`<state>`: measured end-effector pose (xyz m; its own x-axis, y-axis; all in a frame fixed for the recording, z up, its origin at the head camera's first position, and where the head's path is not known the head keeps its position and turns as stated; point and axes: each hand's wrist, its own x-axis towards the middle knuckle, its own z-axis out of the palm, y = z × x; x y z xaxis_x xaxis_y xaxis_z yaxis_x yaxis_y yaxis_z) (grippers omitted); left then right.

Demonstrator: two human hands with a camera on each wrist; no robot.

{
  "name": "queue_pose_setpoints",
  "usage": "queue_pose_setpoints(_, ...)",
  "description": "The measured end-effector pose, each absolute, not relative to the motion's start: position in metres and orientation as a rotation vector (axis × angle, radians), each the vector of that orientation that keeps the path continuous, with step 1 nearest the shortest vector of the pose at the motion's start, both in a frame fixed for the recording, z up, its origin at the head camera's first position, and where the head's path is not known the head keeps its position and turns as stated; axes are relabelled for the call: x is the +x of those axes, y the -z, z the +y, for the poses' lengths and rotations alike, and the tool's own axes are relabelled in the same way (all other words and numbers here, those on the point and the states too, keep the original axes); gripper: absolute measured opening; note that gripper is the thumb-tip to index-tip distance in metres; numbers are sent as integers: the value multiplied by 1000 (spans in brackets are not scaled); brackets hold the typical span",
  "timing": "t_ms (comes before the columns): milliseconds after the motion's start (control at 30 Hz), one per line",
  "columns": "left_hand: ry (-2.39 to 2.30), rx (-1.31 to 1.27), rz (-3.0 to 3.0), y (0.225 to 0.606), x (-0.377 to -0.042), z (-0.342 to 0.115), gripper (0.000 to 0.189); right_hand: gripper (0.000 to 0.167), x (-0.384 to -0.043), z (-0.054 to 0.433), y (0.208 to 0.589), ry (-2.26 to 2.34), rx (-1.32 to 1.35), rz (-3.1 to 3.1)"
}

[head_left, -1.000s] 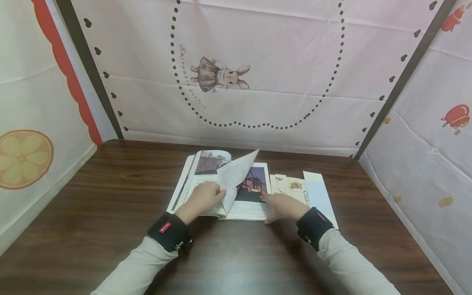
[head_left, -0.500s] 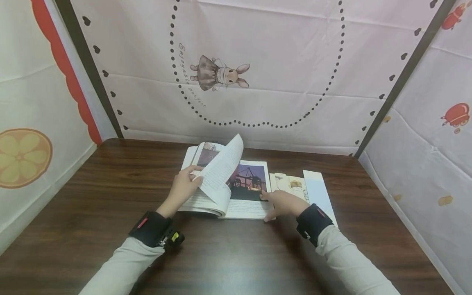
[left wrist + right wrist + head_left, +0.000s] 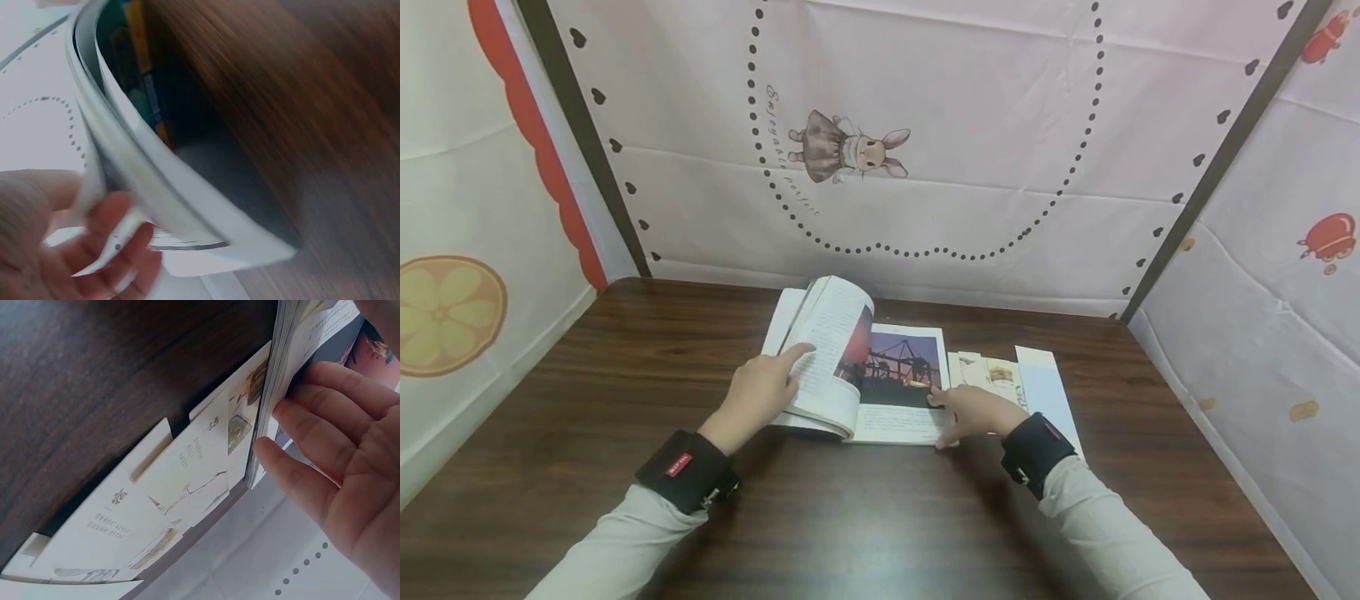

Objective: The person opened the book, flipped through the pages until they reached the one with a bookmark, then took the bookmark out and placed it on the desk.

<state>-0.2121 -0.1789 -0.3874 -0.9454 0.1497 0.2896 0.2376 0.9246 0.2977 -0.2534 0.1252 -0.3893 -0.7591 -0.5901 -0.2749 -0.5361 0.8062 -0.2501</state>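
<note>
An open book [image 3: 898,425] lies on the table, its right page showing a photo of cranes under a purple sky. Its thick left stack of pages [image 3: 820,375] bulges upward. My left hand [image 3: 756,396] is at the outer left side of that stack, index finger extended onto the printed page and the other fingers loosely bent by the page edges in the left wrist view. At the right page's outer edge rests my right hand [image 3: 973,412], fingers spread along the border; the right wrist view shows its fingertips against the page edges.
Right of the book lie cream illustrated cards [image 3: 1000,375], partly overlapping in the right wrist view, and a pale blue strip [image 3: 1048,396]. The dark wooden table [image 3: 880,517] meets a printed fabric wall [image 3: 970,125] at the back, with more fabric at both sides.
My left hand has carried a raised page leftward, and that page now lies over the left stack with a reddish photo showing. My right hand has stayed at the right page's edge.
</note>
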Motion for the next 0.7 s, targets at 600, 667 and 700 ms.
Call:
queue_pose_setpoints(600, 128, -979, -2925, 389, -211, -150, 55, 40, -257, 129, 389, 243, -974, 2655)
queue_pose_setpoints(667, 138, -911, -2903, 387, -213, -145, 41, 40, -257, 130, 390, 230, -991, 2666)
queue_pose_setpoints(700, 157, -877, -2901, 387, -214, -143, 35, 40, -257, 130, 390, 223, -995, 2672)
